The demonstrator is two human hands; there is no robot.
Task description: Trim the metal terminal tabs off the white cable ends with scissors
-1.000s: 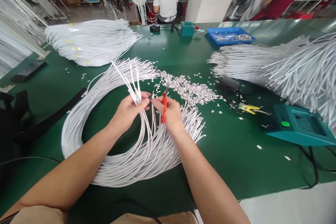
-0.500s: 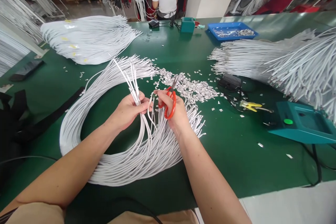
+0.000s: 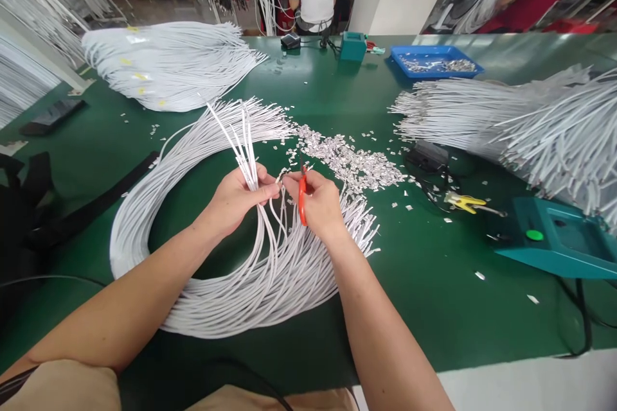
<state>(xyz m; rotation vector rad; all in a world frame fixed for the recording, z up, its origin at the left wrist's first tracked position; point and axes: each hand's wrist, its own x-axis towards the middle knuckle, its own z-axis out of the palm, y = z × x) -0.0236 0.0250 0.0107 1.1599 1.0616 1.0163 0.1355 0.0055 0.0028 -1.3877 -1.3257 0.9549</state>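
Note:
My left hand (image 3: 241,196) is closed around several white cables (image 3: 247,157), whose ends stick up above the fist. Between its thumb and forefinger and my right fingertips is the end of one more cable, small and partly hidden. My right hand (image 3: 319,200) holds red-handled scissors (image 3: 303,196), turned edge-on with the dark blades pointing away from me. Below both hands lies a large coiled bundle of white cables (image 3: 231,308), curving round to the left and back. Beyond the right hand small silvery-white scraps (image 3: 357,164) are strewn over the table.
On the green table (image 3: 434,321) at right stand a teal device (image 3: 559,237), a yellow-handled tool (image 3: 465,201) and a black adapter (image 3: 427,155). More white cable bundles (image 3: 448,106) lie behind them. At the back are a blue tray (image 3: 436,51) and another bundle (image 3: 168,64). Two people work beyond.
My right hand has turned the scissors from showing their finger loops to edge-on. Its fingertips have come together with my left thumb at the cable end. The view has shifted slightly.

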